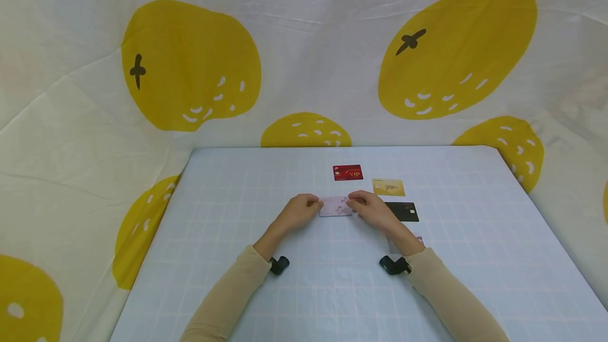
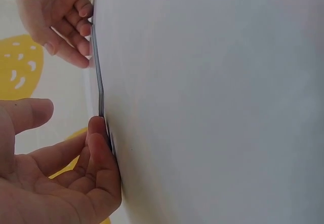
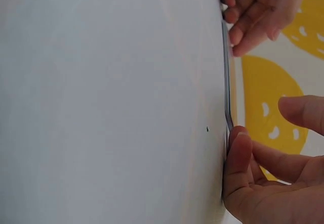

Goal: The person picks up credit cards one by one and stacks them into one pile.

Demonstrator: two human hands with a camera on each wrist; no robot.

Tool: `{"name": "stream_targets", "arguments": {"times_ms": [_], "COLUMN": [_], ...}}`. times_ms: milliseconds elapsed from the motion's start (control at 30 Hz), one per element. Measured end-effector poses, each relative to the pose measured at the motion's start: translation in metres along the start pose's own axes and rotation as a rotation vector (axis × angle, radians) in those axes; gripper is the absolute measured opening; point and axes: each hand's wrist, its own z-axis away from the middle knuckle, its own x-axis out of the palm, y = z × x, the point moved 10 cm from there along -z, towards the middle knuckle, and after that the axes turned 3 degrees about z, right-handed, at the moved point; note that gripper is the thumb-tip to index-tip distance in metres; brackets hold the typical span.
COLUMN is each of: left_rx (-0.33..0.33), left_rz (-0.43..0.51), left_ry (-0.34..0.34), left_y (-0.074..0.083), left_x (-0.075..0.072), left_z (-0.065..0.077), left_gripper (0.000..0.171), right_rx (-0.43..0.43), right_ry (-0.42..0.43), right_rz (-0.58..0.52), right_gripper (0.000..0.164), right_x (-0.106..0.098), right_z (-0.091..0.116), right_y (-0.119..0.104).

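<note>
A pale pink-white card (image 1: 335, 206) with a small printed pattern lies flat between my two hands, low over the table. My left hand (image 1: 298, 211) holds its left end with curled fingers, and my right hand (image 1: 372, 209) holds its right end the same way. Edge-on in the left wrist view, the card (image 2: 99, 77) shows more than one thin line, so it may be a stack; I cannot tell how many. In the right wrist view my thumb (image 3: 301, 111) stays apart from the fingers at the card's end.
A red VIP card (image 1: 348, 172) lies behind the held card, with a gold card (image 1: 388, 187) to its right. My right hand partly covers a black VIP card (image 1: 404, 211). Another pale card (image 1: 393, 247) lies partly beneath my right forearm. The light-blue checked tabletop (image 1: 237, 183) meets a fruit-patterned cloth.
</note>
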Motion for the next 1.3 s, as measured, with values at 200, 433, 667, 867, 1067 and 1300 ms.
{"name": "stream_targets", "arguments": {"times_ms": [200,433,667,867,1067,1300], "left_rx": [-0.016,-0.006,0.010,0.027,0.028,0.037], "left_rz": [0.016,0.026,0.027,0.030,0.027,0.024], "left_ry": [0.007,0.016,0.020,0.026,0.033,0.076], "left_y": [-0.003,-0.004,-0.003,0.000,0.002,-0.001], "left_x": [0.000,-0.001,-0.002,-0.005,-0.010,-0.019], "left_z": [0.001,0.001,0.001,0.004,0.006,0.002], "left_gripper": [0.043,0.043,0.043,0.042,0.042,0.040], "right_rx": [-0.011,0.009,0.015,0.018,0.016,0.009], "right_ry": [-0.005,0.004,0.010,0.011,0.009,0.001], "right_rz": [-0.005,-0.011,-0.015,-0.022,-0.023,-0.025], "right_gripper": [0.041,0.042,0.042,0.043,0.043,0.045], "right_x": [0.000,0.000,-0.001,-0.002,-0.002,-0.004], "right_z": [-0.001,-0.001,-0.001,0.000,0.002,0.001], "right_y": [0.000,0.002,0.004,0.003,0.002,0.002]}}
